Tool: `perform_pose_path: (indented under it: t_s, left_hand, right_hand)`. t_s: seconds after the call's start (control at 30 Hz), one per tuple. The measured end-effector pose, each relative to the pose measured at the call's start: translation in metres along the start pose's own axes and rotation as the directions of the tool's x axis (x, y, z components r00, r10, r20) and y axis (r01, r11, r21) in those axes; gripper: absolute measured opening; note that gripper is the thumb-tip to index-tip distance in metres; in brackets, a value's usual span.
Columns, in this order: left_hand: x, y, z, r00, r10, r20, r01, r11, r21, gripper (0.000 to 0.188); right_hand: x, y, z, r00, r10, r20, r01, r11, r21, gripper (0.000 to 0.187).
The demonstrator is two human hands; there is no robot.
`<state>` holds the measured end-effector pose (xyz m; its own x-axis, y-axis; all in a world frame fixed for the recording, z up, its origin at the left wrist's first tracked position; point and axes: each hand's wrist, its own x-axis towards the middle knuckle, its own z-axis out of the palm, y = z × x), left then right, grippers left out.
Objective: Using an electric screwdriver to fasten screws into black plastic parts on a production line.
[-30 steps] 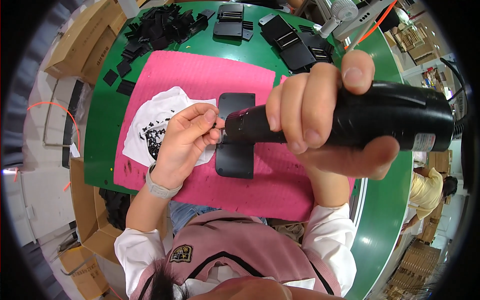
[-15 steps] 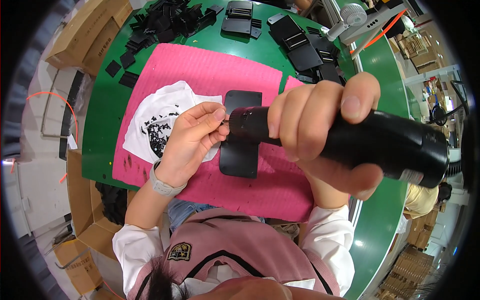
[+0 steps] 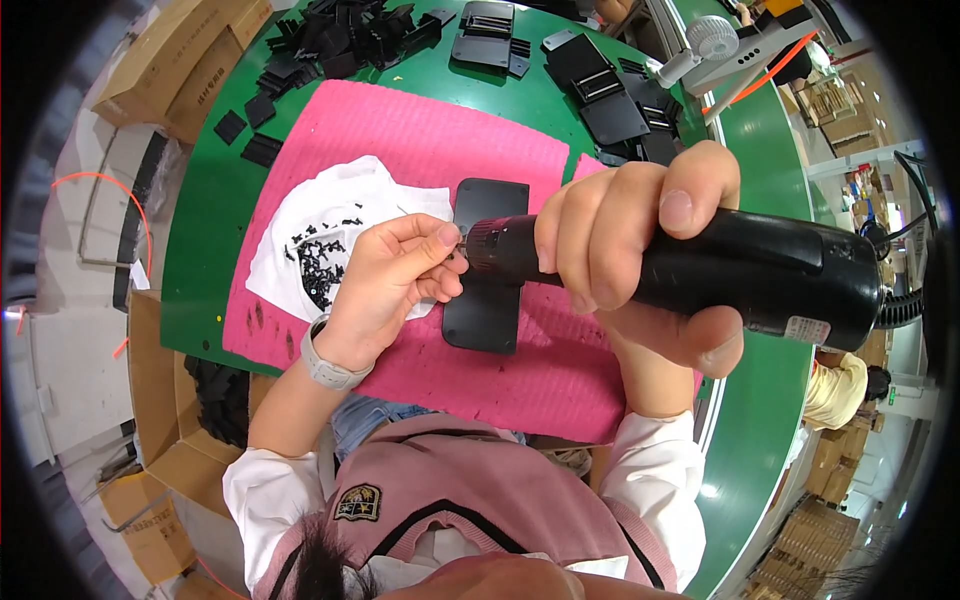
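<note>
My right hand (image 3: 640,255) grips a black electric screwdriver (image 3: 760,275), its tip pointing left over a flat black plastic plate (image 3: 487,300) lying on a pink mat (image 3: 430,140). At the driver's tip, my left hand (image 3: 395,275) pinches thumb and forefinger together on what seems to be a small screw; the screw itself is too small to make out. A white cloth (image 3: 300,225) holding a heap of small black screws (image 3: 322,258) lies just left of my left hand.
The mat lies on a green table (image 3: 200,230). Several black plastic parts (image 3: 610,100) and small pieces (image 3: 330,35) are spread at the far side. Cardboard boxes (image 3: 180,55) stand at the left, and another person in yellow (image 3: 835,390) is at the right.
The screwdriver has come slightly lower and nearer the plate, and my left fingers have closed at its tip. The view has shifted a little.
</note>
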<state>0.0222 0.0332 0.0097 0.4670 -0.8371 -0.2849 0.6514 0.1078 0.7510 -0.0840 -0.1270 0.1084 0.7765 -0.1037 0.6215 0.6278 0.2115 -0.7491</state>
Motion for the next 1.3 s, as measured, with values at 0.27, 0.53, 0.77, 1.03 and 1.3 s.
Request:
perform_pose_path:
  t_s: [0.27,0.53,0.77,1.03,1.3]
  left_hand:
    - [-0.005,0.011,-0.003,0.999,-0.001,-0.042,0.008,0.982,0.188,0.017]
    - [0.006,0.016,0.000,0.988,-0.155,0.030,0.133,0.920,0.369,0.042]
    - [0.019,0.018,0.006,0.979,-0.196,0.056,0.154,0.893,0.423,0.039]
    - [0.022,0.018,0.007,0.975,-0.221,0.001,0.196,0.866,0.460,0.031]
    - [0.013,0.015,0.008,0.990,0.030,-0.137,0.030,0.908,0.419,0.035]
  right_hand:
    - [0.002,-0.011,-0.016,0.996,0.066,0.062,-0.067,0.998,0.020,0.050]
    - [-0.014,-0.001,-0.033,0.997,0.074,-0.005,-0.073,0.995,0.064,0.047]
    - [-0.019,-0.001,-0.032,0.987,0.151,-0.050,-0.145,0.984,0.104,0.046]
    - [-0.021,-0.002,-0.041,0.968,0.249,0.038,-0.244,0.964,-0.105,0.051]
    - [-0.020,0.000,-0.045,0.989,0.107,0.106,-0.104,0.994,-0.029,0.053]
